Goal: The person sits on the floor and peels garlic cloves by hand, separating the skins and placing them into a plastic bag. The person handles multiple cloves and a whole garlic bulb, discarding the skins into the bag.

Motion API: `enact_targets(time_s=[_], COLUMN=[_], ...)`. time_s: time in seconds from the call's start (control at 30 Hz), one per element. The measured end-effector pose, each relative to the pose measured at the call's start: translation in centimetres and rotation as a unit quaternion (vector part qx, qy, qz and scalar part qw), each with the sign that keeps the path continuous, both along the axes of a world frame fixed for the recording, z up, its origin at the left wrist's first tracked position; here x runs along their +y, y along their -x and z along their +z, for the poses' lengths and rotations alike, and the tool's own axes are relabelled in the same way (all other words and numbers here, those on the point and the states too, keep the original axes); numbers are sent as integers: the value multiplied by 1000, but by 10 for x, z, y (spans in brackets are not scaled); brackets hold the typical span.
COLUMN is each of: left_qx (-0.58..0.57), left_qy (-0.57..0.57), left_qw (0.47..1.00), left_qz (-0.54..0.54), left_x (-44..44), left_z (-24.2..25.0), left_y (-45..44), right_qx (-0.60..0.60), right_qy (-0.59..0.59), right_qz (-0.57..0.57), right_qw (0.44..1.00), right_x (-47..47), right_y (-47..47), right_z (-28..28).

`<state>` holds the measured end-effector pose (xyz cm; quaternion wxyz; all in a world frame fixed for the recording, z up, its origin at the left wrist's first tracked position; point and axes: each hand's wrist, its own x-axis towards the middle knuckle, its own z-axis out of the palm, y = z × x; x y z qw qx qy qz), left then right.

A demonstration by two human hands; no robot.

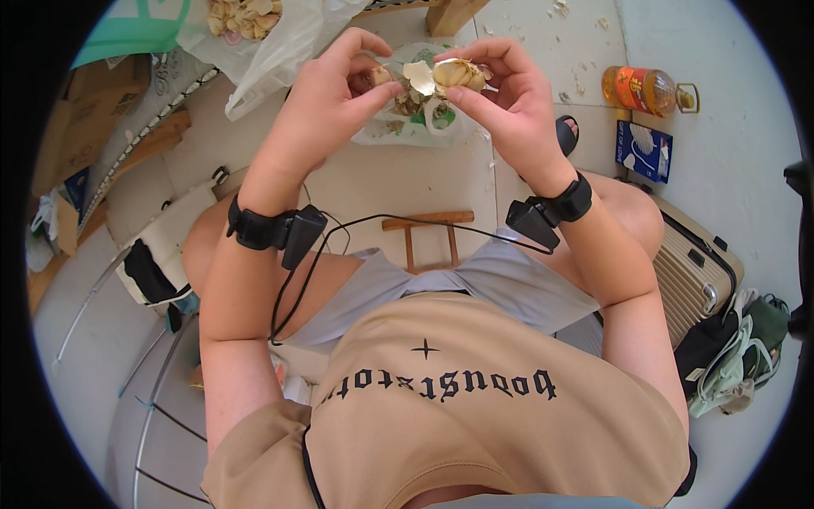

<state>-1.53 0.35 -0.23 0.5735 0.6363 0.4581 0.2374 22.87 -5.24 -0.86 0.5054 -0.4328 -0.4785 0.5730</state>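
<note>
Between the thumb and fingers of my left hand [346, 89] is a garlic clove [380, 76], mostly covered by the fingers. My right hand [512, 95] grips a partly opened garlic bulb [459, 75], its pale cloves showing on the near side. A loose flap of white garlic skin [419, 77] sticks out from the bulb toward my left hand. Beneath both hands, a clear plastic bag [407, 135] with green print lies on the tiled floor, holding dry skins and scraps [410, 107].
A white plastic bag [267, 76] with garlic cloves [245, 19] stands at upper left. An oil bottle [642, 92] lies on its side at right, near a blue box [643, 151]. A tan suitcase [693, 254] is beside my right leg. A black cable [381, 217] joins my wrist devices.
</note>
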Motion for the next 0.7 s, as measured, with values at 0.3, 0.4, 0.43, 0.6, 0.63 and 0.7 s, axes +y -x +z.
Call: enact_targets(time_s=[0.3, 0.4, 0.43, 0.6, 0.63, 0.7], left_qx=[7, 37, 31, 31, 13, 44], left_qy=[18, 10, -3, -65, -103, -99], left_qw=[1000, 999, 999, 991, 988, 975], left_qz=[-23, -26, -31, 114, 116, 192], left_x=[8, 14, 17, 67, 83, 114], left_z=[10, 24, 27, 34, 34, 28], left_y=[0, 7, 10, 66, 84, 109], right_qx=[-11, -5, -7, 3, 6, 10], right_qy=[35, 35, 35, 30, 30, 37], right_qz=[6, 8, 5, 7, 3, 2], right_qw=[999, 999, 999, 1000, 1000, 999], right_x=[-2, -1, -1, -4, -5, -5], right_y=[-2, 2, 2, 1, 1, 0], right_z=[-1, 3, 4, 5, 4, 2])
